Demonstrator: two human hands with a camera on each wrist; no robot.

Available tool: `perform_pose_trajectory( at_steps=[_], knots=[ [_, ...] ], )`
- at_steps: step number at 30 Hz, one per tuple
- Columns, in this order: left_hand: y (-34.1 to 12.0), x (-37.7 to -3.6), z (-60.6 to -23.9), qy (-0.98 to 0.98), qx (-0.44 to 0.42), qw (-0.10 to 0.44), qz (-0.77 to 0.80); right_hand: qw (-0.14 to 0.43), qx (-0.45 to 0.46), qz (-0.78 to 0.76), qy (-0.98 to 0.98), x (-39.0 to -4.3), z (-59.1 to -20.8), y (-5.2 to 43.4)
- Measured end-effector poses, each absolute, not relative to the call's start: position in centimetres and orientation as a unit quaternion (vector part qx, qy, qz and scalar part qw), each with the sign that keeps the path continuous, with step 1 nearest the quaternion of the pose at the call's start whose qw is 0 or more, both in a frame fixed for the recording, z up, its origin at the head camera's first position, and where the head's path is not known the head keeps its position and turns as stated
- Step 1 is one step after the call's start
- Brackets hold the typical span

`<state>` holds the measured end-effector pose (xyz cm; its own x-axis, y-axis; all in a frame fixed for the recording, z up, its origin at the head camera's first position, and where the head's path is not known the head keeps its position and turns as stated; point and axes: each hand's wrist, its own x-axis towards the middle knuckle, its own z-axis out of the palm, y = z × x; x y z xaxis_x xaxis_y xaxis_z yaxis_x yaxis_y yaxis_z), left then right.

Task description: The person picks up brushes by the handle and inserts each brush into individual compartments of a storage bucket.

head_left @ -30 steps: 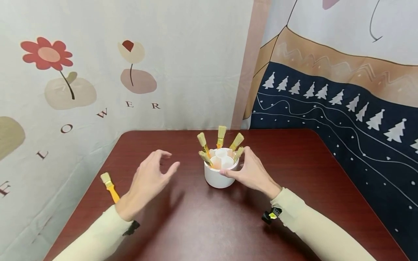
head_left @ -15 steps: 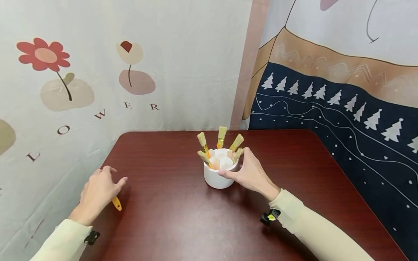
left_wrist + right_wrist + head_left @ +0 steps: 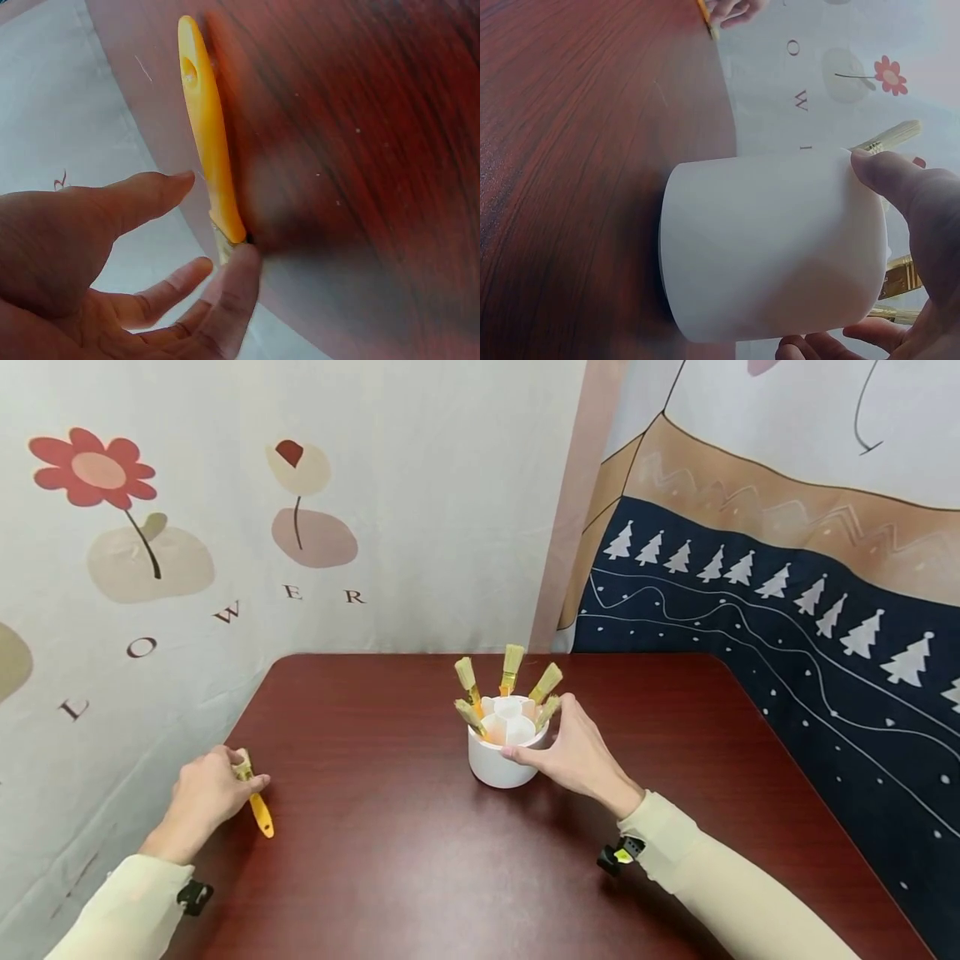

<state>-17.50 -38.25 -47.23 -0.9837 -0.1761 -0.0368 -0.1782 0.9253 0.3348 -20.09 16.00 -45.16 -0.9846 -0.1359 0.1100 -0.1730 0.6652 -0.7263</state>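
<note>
Loose yellow brush (image 3: 257, 802) flat at desk (image 3: 390, 860) near-left edge | left hand (image 3: 201, 795) grip closing on ferrule end, not yet clenched | right hand (image 3: 577, 757) grasping white holder (image 3: 498, 763) at centre | likely light, stiff, smooth; best pinched mid-handle.

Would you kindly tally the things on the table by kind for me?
Yellow-handled brushes standing in the holder: 5
Yellow-handled brush lying on the table, touched by the left hand: 1
White compartment holder, gripped by the right hand: 1
Total: 7
</note>
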Motion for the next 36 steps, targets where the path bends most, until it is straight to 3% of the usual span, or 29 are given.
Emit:
perform_pose_trajectory(
  at_steps=[13,21,27,32,36],
  knots=[
    [-38.1,-18.5,-47.6,0.97,-0.071,-0.015,0.231,0.026,0.082,0.402,-0.912,-20.1,-45.1,16.0],
    [-37.5,-18.9,-47.7,0.97,-0.008,-0.019,0.242,0.035,0.075,0.398,-0.914,-19.9,-45.2,15.9],
    [-37.1,-19.0,-47.5,0.975,-0.031,-0.001,0.222,0.039,0.08,0.39,-0.917,-19.8,-45.2,15.9],
    [-36.8,-19.1,-47.6,0.975,-0.046,0.015,0.215,0.022,0.091,0.392,-0.915,-20.1,-45.1,16.5],
    [-36.6,-19.2,-47.5,0.976,-0.046,-0.008,0.214,-0.012,0.108,0.405,-0.908,-21.0,-44.9,17.4]
  ],
)
